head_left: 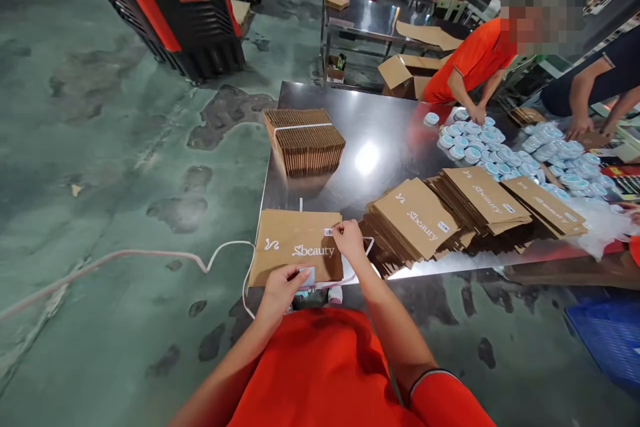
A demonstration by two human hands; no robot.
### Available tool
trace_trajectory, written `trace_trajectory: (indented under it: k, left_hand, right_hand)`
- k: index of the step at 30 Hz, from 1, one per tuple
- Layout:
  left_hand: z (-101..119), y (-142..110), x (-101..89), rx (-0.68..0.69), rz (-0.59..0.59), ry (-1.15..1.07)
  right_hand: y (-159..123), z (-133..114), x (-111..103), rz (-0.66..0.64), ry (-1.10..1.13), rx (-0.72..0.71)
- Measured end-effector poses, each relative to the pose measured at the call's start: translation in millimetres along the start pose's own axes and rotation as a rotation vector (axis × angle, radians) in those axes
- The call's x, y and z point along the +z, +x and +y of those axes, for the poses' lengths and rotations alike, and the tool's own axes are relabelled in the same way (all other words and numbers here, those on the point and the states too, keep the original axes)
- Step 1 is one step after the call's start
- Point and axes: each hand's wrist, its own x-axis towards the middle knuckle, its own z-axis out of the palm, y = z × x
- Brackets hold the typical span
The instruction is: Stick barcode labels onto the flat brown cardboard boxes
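Observation:
In front of me on the steel table lies a stack of flat brown cardboard envelopes point(295, 227) printed with "beauty" lettering. My right hand point(349, 240) is closed at the upper right corner of the top one, its fingertips at a small white barcode label point(329, 232). How firmly the label is stuck down I cannot tell. At the stack's near edge, my left hand point(284, 290) pinches a small pale blue sheet point(306, 278) between thumb and fingers. A white strap point(249, 273) loops around the left side of the stack and trails off over the floor.
A strapped bundle of folded cardboard point(307, 140) stands at the table's point(373, 120) back left. To the right are fanned piles of labelled brown envelopes point(420, 217). Beyond them sit many round blue-white packs point(473, 140). A co-worker in orange point(473, 53) reaches over these packs.

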Motion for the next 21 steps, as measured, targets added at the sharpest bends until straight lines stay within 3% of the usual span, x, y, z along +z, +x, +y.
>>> trace_trajectory:
  k: [6, 15, 21]
  left_hand:
    - [-0.8, -1.5, 0.9, -0.002, 0.012, -0.009]
    - [-2.9, -0.2, 1.7, 0.015, 0.015, 0.025]
    - [-4.9, 0.6, -2.1, -0.026, -0.031, 0.023]
  right_hand:
    - [-9.7, -4.9, 2.2, 0.073, 0.02, -0.006]
    - [-15.1, 13.3, 4.8, 0.163, 0.365, 0.081]
    - [-53.7, -5.2, 3.7, 0.194, 0.112, 0.042]
